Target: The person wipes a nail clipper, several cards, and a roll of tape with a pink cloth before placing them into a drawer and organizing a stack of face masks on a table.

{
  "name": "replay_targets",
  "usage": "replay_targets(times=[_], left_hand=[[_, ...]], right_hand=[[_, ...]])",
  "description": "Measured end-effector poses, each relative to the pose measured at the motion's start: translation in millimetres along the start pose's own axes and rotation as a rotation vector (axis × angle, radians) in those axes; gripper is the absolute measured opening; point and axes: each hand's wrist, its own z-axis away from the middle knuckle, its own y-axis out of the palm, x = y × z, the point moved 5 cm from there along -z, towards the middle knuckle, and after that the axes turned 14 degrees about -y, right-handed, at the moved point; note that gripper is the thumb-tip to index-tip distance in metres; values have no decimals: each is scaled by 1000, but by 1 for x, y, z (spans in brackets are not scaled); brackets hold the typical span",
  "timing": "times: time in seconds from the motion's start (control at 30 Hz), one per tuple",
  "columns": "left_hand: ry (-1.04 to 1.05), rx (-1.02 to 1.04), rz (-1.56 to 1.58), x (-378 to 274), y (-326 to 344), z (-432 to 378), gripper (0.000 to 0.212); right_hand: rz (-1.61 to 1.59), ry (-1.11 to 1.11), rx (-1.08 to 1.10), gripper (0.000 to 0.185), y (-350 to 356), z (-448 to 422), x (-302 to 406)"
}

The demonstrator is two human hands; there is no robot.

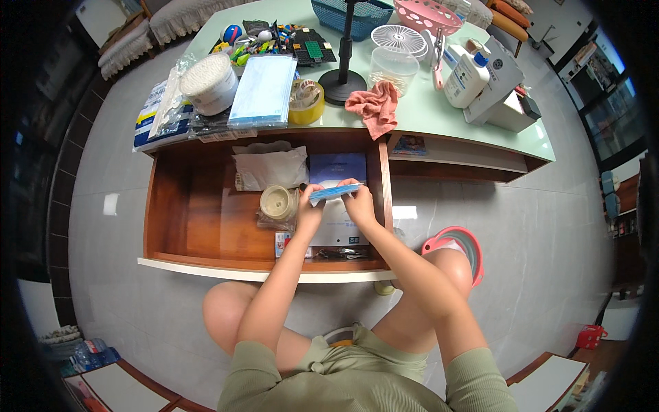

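My left hand (311,203) and my right hand (358,201) grip the two ends of a small stack of blue disposable face masks (334,192), above the right part of an open wooden drawer (206,226). Below the hands lie a white box (334,226) and a blue-purple box (337,166). Left of them in the drawer are a roll of cream tape (276,202) in clear plastic and a white plastic-wrapped packet (272,167). Dark cables (342,253) lie at the drawer's front right. A larger pack of blue masks (262,90) rests on the tabletop.
On the glass-topped table (427,113) stand a tub of cotton swabs (209,85), yellow tape (307,103), a black stand (342,85), a pink cloth (376,107) and a white bottle (467,80). A pink-rimmed folding basin (479,257) is on the floor by the right knee.
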Motion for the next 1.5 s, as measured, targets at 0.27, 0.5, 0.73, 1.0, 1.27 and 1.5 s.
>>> replay_targets(times=[0.27,0.5,0.73,1.0,1.27,1.5], left_hand=[[-334,54,5,47,10,-10,39],[-347,24,244,66,9,-18,38],[-236,-27,-284,72,8,-24,25],[-447,164,-126,104,12,-33,29],[-392,161,-23,101,48,-41,31],[-389,123,-107,114,67,-60,31]], right_hand=[[91,-40,-13,26,7,3,-31],[133,-3,1,30,14,-2,-42],[128,117,18,37,15,-1,-53],[108,317,15,50,24,10,-80],[176,434,-90,67,10,15,-64],[326,268,-121,70,16,8,-63]])
